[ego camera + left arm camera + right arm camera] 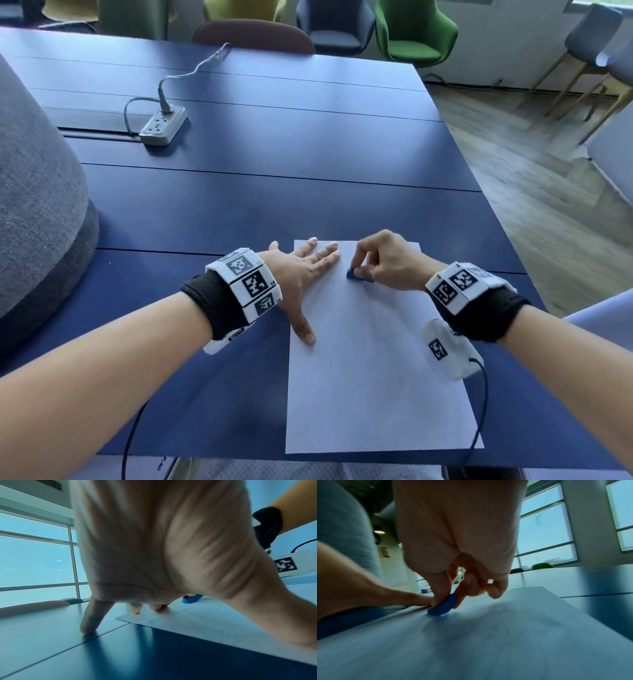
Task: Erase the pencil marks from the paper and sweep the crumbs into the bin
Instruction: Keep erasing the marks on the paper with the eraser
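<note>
Head view, left to right: a grey upholstered shape (pixel 37 192) borders the dark blue counter (pixel 239 192) at the left edge. A grey power strip (pixel 163 126) with its cable lies on the far left part of the counter, well apart from the work area.

The left hand (pixel 301 274) lies flat, palm down, with straight spread fingers. Its fingers (pixel 322 251) rest on the far left corner of the paper (pixel 370 377), and its thumb rests on the paper's left edge nearer the person. In the left wrist view the little finger (pixel 91 620) touches the bare counter just beside the sheet.

The paper is a white sheet lying flat near the counter's near edge, between the two forearms. Faint pencil marks appear at mid-sheet, though they are too pale to trace with certainty.

The blue eraser (pixel 356 275) touches the paper in its far half, just right of the left fingertips. The right hand (pixel 383 263) pinches the eraser from above between thumb and curled fingers, wrist raised off the sheet. The right wrist view is motion-blurred but shows the eraser (pixel 444 606) tilted with its lower edge on the paper.

Both wrists carry black bands with marker-tag blocks.
</note>
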A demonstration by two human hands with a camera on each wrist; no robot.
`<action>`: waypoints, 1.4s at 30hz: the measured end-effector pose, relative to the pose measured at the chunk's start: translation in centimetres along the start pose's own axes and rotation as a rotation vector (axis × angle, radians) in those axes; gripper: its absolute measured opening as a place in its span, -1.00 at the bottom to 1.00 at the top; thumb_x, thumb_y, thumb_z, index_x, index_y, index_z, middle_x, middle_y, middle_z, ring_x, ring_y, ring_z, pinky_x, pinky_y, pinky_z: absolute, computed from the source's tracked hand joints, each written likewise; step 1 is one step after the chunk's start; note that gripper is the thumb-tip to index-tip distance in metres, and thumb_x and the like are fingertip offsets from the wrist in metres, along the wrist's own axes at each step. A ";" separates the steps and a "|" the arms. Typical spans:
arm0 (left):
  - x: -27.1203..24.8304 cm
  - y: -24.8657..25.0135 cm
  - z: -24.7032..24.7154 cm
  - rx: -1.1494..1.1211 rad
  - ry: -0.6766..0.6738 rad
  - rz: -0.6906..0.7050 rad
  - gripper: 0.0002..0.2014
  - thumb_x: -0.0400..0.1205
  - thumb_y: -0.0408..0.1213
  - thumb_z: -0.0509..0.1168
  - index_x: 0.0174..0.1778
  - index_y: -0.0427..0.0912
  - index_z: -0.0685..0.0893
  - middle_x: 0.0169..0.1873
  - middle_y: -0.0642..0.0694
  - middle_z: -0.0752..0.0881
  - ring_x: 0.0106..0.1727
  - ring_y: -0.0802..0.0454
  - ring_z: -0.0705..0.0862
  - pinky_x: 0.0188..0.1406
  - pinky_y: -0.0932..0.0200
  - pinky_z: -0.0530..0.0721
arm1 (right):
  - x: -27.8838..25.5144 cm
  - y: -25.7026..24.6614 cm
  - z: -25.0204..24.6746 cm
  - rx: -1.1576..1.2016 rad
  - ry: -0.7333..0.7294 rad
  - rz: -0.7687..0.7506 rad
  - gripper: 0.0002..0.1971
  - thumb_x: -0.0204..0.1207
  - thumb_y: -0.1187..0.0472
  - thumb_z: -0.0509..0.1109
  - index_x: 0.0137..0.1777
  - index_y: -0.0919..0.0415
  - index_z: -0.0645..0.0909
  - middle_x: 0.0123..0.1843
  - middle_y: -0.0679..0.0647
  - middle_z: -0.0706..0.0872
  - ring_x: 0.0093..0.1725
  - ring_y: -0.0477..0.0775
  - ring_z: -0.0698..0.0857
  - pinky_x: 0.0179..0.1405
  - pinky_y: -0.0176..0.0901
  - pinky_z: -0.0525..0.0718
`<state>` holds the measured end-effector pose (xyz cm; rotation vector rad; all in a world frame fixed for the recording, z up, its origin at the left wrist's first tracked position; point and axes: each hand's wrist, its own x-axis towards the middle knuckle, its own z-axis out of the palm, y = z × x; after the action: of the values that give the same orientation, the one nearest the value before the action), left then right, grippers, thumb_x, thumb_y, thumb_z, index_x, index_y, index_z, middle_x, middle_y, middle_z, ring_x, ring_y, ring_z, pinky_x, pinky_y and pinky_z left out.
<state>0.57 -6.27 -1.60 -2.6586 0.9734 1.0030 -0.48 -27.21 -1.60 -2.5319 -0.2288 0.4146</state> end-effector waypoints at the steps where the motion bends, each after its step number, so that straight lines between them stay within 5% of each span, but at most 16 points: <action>1: 0.0 0.1 0.0 0.004 -0.002 -0.001 0.49 0.15 0.44 0.53 0.65 0.08 -0.47 0.61 0.26 -0.47 0.64 0.08 -0.48 0.51 -0.61 -0.11 | -0.5 -0.2 0.2 -0.008 -0.060 -0.012 -0.95 0.44 0.21 0.51 -0.23 0.06 0.75 -0.42 -0.08 0.63 -0.44 -0.14 0.57 -0.47 -0.47 0.46; 3: -0.1 0.2 -0.1 0.006 -0.005 -0.004 0.48 0.15 0.43 0.53 0.65 0.07 -0.47 0.61 0.26 -0.48 0.64 0.07 -0.48 0.51 -0.61 -0.10 | -0.5 -0.3 -0.1 -0.015 -0.080 -0.003 -0.97 0.44 0.19 0.52 -0.21 0.06 0.77 -0.42 -0.09 0.64 -0.43 -0.15 0.57 -0.46 -0.46 0.47; 7: -0.3 0.4 -0.4 -0.004 0.007 -0.002 0.47 0.17 0.40 0.55 0.66 0.07 -0.44 0.63 0.25 -0.44 0.65 0.08 -0.46 0.52 -0.59 -0.09 | 1.5 0.2 -1.0 0.037 0.116 0.084 -0.94 0.41 0.14 0.53 -0.20 0.10 0.73 -0.34 -0.01 0.69 -0.30 -0.04 0.65 -0.25 -0.26 0.56; 14: -0.5 0.5 -0.5 0.003 0.002 -0.015 0.47 0.17 0.38 0.56 0.67 0.05 -0.43 0.64 0.23 -0.42 0.65 0.09 -0.45 0.53 -0.58 -0.06 | 0.8 -0.5 0.2 0.043 0.105 0.074 -0.92 0.47 0.15 0.49 -0.16 0.15 0.72 -0.33 -0.02 0.69 -0.33 -0.10 0.64 -0.37 -0.34 0.48; 17: -0.5 0.6 -0.6 0.004 0.004 -0.015 0.48 0.17 0.37 0.57 0.67 0.06 -0.43 0.64 0.23 -0.42 0.65 0.09 -0.44 0.50 -0.58 -0.04 | 1.5 -0.4 -0.4 0.048 0.172 0.083 -0.90 0.47 0.17 0.49 -0.14 0.20 0.72 -0.24 0.01 0.64 -0.22 -0.01 0.63 -0.24 -0.29 0.53; 22: -0.5 0.9 -0.7 0.016 0.002 -0.033 0.47 0.17 0.35 0.58 0.67 0.07 -0.42 0.64 0.22 -0.42 0.65 0.06 -0.44 0.48 -0.59 0.04 | 0.5 -0.5 0.0 0.004 -0.018 0.029 -0.95 0.48 0.16 0.48 -0.15 0.12 0.72 -0.32 0.00 0.70 -0.30 -0.04 0.64 -0.44 -0.44 0.50; 26: -0.1 0.9 -0.5 0.018 0.006 -0.023 0.48 0.11 0.36 0.60 0.64 0.22 -0.42 0.65 0.20 -0.41 0.67 -0.01 -0.43 0.41 -0.65 0.12 | 1.1 0.5 -0.9 -0.004 0.122 0.082 -0.94 0.46 0.14 0.49 -0.21 0.07 0.71 -0.30 -0.04 0.68 -0.27 -0.05 0.66 -0.17 -0.09 0.70; 31: 0.2 1.1 -0.6 0.040 -0.022 -0.049 0.48 0.13 0.34 0.60 0.63 0.22 -0.45 0.64 0.21 -0.44 0.67 -0.02 -0.43 0.43 -0.63 0.15 | -0.1 -0.4 -0.7 -0.042 -0.098 0.004 -0.97 0.45 0.20 0.49 -0.19 0.07 0.75 -0.39 -0.06 0.68 -0.39 -0.13 0.61 -0.42 -0.41 0.52; 35: 0.2 1.1 -0.5 0.049 -0.006 -0.047 0.48 0.12 0.35 0.60 0.63 0.22 -0.44 0.64 0.20 -0.43 0.67 -0.03 -0.42 0.42 -0.61 0.22 | 1.0 0.6 -1.4 -0.017 0.083 0.064 -0.97 0.45 0.17 0.50 -0.17 0.11 0.73 -0.31 -0.02 0.67 -0.32 -0.08 0.63 -0.28 -0.27 0.56; 40: 0.4 1.3 -0.7 0.065 -0.017 -0.056 0.49 0.11 0.33 0.62 0.62 0.24 -0.45 0.64 0.17 -0.45 0.67 -0.07 -0.42 0.43 -0.60 0.23 | -0.6 0.0 -0.3 -0.032 -0.081 -0.022 -0.94 0.46 0.21 0.48 -0.22 0.04 0.72 -0.39 -0.08 0.64 -0.39 -0.12 0.59 -0.40 -0.35 0.49; 42: 0.4 1.4 -0.8 0.074 -0.025 -0.056 0.48 0.11 0.33 0.62 0.60 0.29 -0.46 0.63 0.16 -0.47 0.67 -0.09 -0.42 0.43 -0.58 0.26 | -0.2 0.2 -0.7 -0.036 -0.028 0.005 -0.98 0.47 0.19 0.49 -0.17 0.07 0.74 -0.35 -0.07 0.65 -0.34 -0.10 0.61 -0.38 -0.35 0.49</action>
<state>0.39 -7.85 -1.16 -2.5920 0.9073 0.9666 -0.39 -27.82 -1.09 -2.5638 -0.2431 0.4515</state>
